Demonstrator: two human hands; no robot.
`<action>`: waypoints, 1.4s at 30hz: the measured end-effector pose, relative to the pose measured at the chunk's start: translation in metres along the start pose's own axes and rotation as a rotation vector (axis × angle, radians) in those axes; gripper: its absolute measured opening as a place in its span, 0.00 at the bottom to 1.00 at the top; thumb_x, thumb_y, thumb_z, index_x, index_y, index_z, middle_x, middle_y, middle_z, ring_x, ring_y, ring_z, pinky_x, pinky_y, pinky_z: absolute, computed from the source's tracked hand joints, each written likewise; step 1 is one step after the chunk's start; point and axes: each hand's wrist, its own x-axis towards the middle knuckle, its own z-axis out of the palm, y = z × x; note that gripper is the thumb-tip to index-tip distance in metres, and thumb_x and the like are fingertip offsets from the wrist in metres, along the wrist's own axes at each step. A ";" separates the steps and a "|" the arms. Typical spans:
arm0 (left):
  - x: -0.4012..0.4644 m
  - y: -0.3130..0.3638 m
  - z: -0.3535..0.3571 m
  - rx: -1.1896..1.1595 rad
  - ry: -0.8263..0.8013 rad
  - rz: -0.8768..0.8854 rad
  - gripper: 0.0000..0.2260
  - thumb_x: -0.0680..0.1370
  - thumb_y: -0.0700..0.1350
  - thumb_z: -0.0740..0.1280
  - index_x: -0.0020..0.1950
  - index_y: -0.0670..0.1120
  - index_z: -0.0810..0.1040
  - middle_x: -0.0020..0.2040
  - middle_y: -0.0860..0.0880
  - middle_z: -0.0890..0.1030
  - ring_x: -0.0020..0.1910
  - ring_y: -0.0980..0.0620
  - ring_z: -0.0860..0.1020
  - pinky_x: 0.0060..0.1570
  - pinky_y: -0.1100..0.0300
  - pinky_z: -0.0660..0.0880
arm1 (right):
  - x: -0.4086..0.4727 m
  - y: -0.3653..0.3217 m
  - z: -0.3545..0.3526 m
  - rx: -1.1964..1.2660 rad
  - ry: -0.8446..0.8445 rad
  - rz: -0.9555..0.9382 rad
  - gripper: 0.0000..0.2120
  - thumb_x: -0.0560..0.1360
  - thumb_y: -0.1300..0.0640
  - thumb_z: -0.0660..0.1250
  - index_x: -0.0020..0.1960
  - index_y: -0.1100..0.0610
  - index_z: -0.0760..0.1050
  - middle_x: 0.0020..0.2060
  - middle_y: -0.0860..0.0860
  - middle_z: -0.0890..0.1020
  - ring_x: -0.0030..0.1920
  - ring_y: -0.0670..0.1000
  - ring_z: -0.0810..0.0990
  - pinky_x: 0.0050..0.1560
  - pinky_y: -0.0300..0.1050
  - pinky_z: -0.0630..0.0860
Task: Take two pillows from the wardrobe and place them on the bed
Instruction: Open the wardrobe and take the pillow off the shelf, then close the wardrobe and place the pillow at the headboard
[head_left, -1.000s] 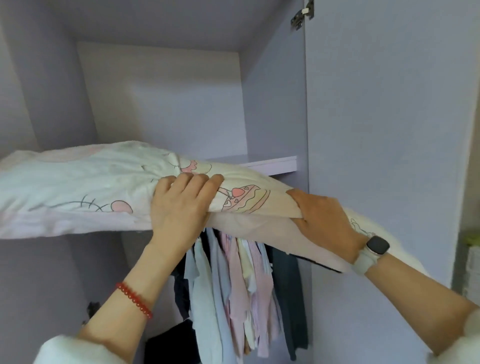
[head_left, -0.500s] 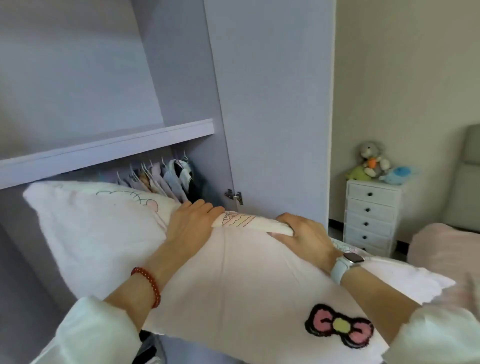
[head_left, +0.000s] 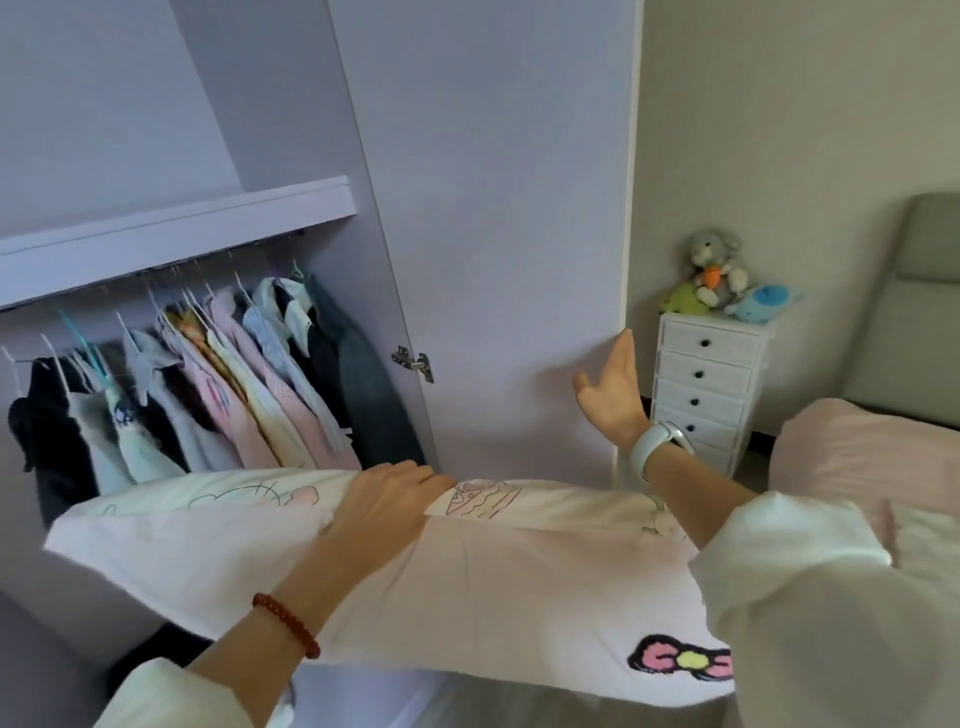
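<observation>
A large pale pink and white pillow (head_left: 467, 587) with cartoon prints and a pink bow patch lies across the lower middle of the view, out of the wardrobe. My left hand (head_left: 387, 501) grips its top edge. My right hand (head_left: 613, 395) is raised off the pillow, fingers apart, next to the edge of the open wardrobe door (head_left: 509, 234). The bed (head_left: 872, 457) with a pink cover is at the right. A second pillow is not in sight.
The wardrobe shelf (head_left: 171, 234) runs above a rail of hanging clothes (head_left: 208, 389). A white drawer chest (head_left: 706, 384) with soft toys (head_left: 717, 270) stands between the door and the bed. A grey headboard (head_left: 914, 312) rises at the far right.
The pillow has come down from the shelf to chest height. My right hand has let go of it and risen toward the door edge. The view has turned right toward the bed.
</observation>
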 end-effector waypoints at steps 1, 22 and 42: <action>0.001 -0.002 0.002 0.003 -0.012 -0.003 0.08 0.63 0.48 0.67 0.39 0.51 0.82 0.27 0.55 0.79 0.24 0.56 0.75 0.24 0.72 0.63 | 0.005 0.000 0.002 0.026 0.022 0.015 0.36 0.75 0.63 0.59 0.72 0.63 0.38 0.74 0.61 0.45 0.74 0.57 0.44 0.73 0.48 0.44; -0.133 0.029 -0.001 -0.149 -0.157 -0.371 0.08 0.65 0.37 0.72 0.39 0.50 0.82 0.31 0.49 0.83 0.30 0.47 0.79 0.26 0.58 0.76 | -0.153 -0.046 0.106 0.030 -0.758 -0.350 0.24 0.78 0.59 0.57 0.72 0.53 0.55 0.68 0.52 0.69 0.64 0.49 0.70 0.64 0.43 0.66; -0.255 0.114 0.041 -0.407 -0.255 -1.018 0.21 0.69 0.59 0.69 0.60 0.54 0.75 0.61 0.54 0.76 0.61 0.52 0.70 0.60 0.55 0.61 | -0.252 0.059 0.139 -0.531 -1.174 -1.088 0.16 0.75 0.62 0.55 0.62 0.55 0.67 0.49 0.57 0.80 0.45 0.59 0.79 0.43 0.54 0.77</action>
